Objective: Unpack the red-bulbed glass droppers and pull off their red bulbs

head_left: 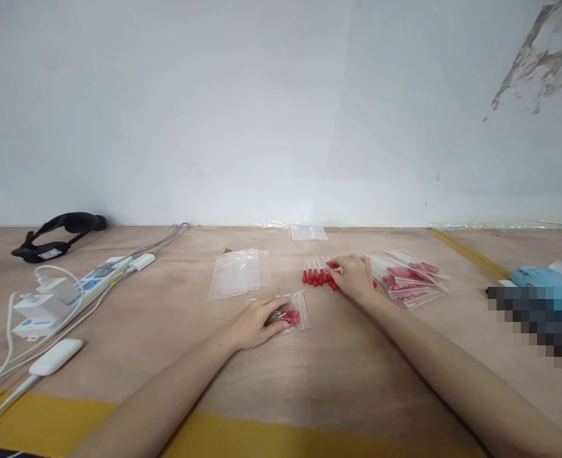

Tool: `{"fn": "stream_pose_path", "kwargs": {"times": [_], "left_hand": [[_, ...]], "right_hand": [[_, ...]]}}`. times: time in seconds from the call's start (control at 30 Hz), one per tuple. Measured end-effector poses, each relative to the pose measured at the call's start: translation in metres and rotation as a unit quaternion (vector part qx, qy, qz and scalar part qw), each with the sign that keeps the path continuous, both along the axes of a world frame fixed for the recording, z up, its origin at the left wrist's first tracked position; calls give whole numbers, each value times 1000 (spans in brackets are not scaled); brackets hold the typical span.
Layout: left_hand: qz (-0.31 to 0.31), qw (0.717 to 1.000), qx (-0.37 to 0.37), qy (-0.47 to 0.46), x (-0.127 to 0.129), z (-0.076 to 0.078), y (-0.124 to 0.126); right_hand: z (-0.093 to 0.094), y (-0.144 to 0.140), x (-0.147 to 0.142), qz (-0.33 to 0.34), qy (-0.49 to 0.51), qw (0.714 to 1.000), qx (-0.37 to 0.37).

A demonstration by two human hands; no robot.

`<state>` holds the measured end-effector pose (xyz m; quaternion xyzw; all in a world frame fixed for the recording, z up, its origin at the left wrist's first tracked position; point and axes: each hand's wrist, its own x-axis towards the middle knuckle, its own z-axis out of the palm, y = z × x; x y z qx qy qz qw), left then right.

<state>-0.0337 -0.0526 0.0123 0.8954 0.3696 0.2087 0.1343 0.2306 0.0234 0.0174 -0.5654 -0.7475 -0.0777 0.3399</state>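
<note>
Head view: one wooden table against a pale wall, two bare hands at work. Left hand: resting over one small clear zip bag with red pieces inside, thumb and fingers apart and curved about the contents; whether they pinch the plastic cannot be told. Right hand: thumb and forefinger bent at the red-tipped pieces, a cluster lying farther back than the bag, between it and the filled bags; a red tip shows at the fingertips, grip not certain. Filled bags: overlapping pile, red contents, just right of the right hand. Flat clear bags: fanned overlap, beyond the left hand. Single flat bag: near the wall. Table's left side: black strap-like headgear, power strip with white plugs and cables, white rounded device. Right side: blue packet, beside a dark pixelated item. Yellow tape: along the near edge.
</note>
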Motion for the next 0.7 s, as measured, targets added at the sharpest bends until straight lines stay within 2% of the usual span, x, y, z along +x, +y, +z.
{"fn": "stream_pose_path", "kwargs": {"times": [0.13, 0.2, 0.3, 0.4, 0.57, 0.7], "left_hand": [[-22, 1000, 1, 13, -1, 1, 1], [-29, 999, 3, 16, -2, 1, 1], [-30, 999, -2, 19, -2, 1, 1], [-25, 1000, -7, 10, -2, 1, 1], [-15, 1000, -10, -4, -2, -2, 1], [-9, 1000, -12, -8, -1, -3, 0]], "right_hand": [[3, -16, -9, 10, -19, 1000, -20], [7, -30, -13, 68, 2, 997, -34], [6, -50, -23, 188, 5, 978, -88], [-1, -60, -32, 249, 13, 959, -133], [-9, -60, -41, 314, 29, 938, -145], [-8, -60, -47, 322, 5, 936, -142]]}}
